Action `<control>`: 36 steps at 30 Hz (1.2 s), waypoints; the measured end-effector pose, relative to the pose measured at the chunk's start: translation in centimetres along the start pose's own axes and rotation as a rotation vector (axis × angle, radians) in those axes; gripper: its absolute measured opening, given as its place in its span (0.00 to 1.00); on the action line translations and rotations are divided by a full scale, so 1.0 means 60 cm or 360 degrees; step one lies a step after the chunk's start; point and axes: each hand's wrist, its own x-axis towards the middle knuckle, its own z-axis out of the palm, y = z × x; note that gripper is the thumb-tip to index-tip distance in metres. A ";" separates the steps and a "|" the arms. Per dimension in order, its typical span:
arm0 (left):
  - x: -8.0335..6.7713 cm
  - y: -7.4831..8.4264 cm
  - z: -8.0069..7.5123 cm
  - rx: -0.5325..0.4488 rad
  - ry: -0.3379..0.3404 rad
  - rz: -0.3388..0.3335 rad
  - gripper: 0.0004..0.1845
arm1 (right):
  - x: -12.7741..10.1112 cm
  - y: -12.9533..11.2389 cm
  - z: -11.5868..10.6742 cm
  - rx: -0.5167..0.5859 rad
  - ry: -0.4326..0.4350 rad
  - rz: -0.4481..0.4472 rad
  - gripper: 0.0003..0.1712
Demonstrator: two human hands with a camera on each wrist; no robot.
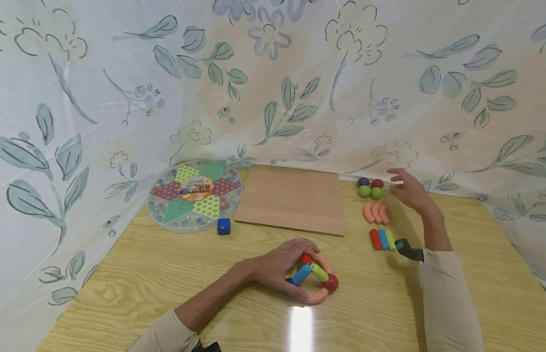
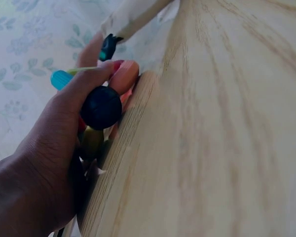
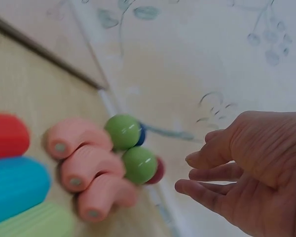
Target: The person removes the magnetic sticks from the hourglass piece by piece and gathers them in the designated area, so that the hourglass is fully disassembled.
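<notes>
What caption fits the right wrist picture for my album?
Open right hand hovers beside green balls and pink curved pieces.

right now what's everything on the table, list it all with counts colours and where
balls: four loose, two green, one red, one dark blue, far right by the curtain
curved pieces: three, pink, just nearer than the balls
straight sticks: three, red, blue, light green, nearer again
assembled ring: one, pink curves with red, blue and green parts, near centre
wooden board: one, tan, far centre
chinese checkers set: one, round, multicoloured, far left
cube: one, blue, beside the checkers set
table: one, light wood
curtain: white, leaf print, behind
left hand: grips the ring
right hand: open, empty, near the balls
</notes>
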 end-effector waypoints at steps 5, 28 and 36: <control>-0.001 0.000 0.000 -0.0035 -0.0002 0.0013 0.42 | -0.011 -0.038 -0.020 -0.0116 0.0008 0.0000 0.34; -0.012 -0.002 -0.028 -0.0244 -0.0210 -0.0142 0.61 | -0.119 -0.281 0.025 -0.0337 -0.1018 -0.0593 0.17; -0.009 -0.002 -0.031 -0.0190 -0.0236 -0.0151 0.60 | -0.142 -0.350 0.119 -0.0440 -0.1434 -0.0630 0.05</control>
